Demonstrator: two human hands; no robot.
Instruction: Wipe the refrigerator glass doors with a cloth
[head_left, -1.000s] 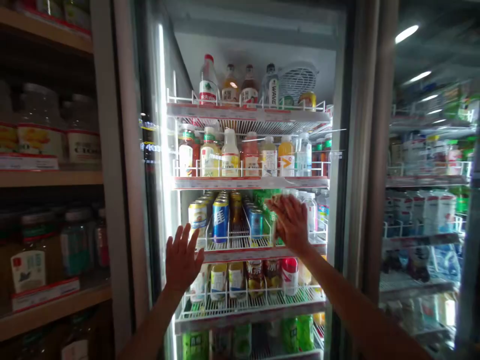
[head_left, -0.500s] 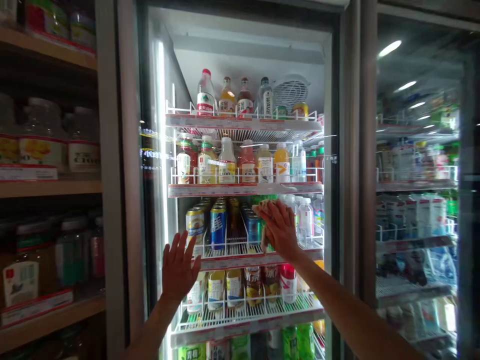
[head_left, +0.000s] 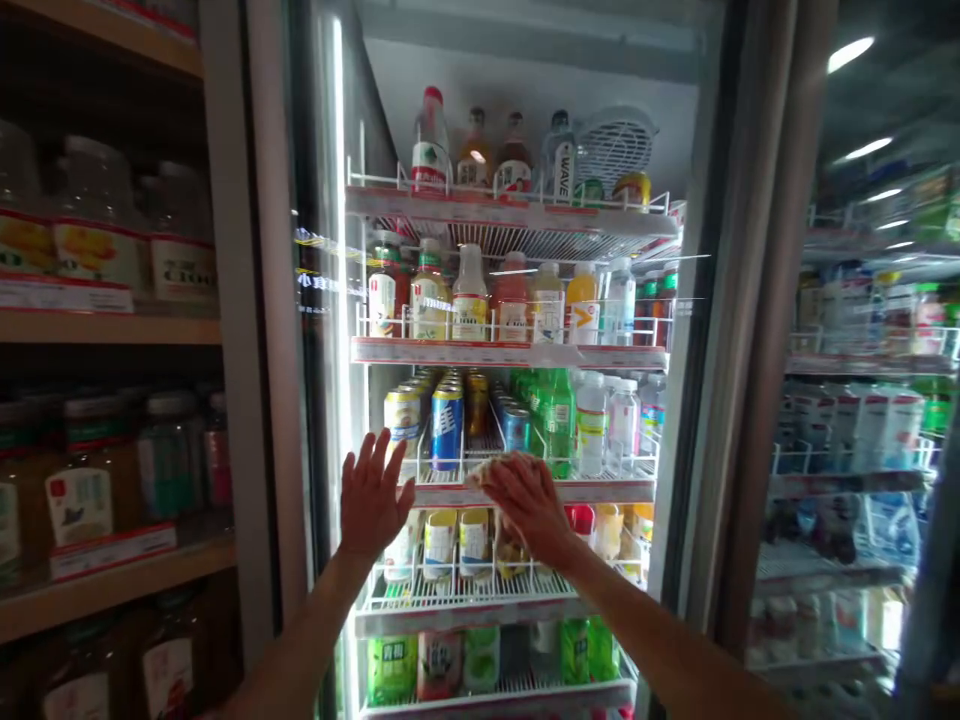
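Two bare hands were raised before the glass door (head_left: 525,60) of a lit drinks cooler. The right hand (head_left: 529,508) held a pale cloth (head_left: 478,470) beneath its fingers, which lay close together over it, apparently pressing it towards the pane. One edge of the cloth stuck out past the fingertips, and a lower part hung under the hand. Seen through the glass, the cloth lay across the front edge of the middle can shelf (head_left: 615,491), left of the green bottle (head_left: 556,410) and below the small blue-green cans (head_left: 517,428).

The left hand (head_left: 373,500) grasped nothing; its fingers were extended and spread near the pane's left side, beside the pale can (head_left: 403,415) and below the upper drinks. Whether its palm touched the glass could not be told.

As for progress, the cloth was at the pane, around the middle of its height, so contact work there looked under way rather than finished. How much of the glass it had covered, and how much was left, could not be judged: reflected lettering (head_left: 326,282) and glare showed on the left, but no boundary between treated and untreated areas could be made out. The door looked closed, with the bottles and cans behind it.
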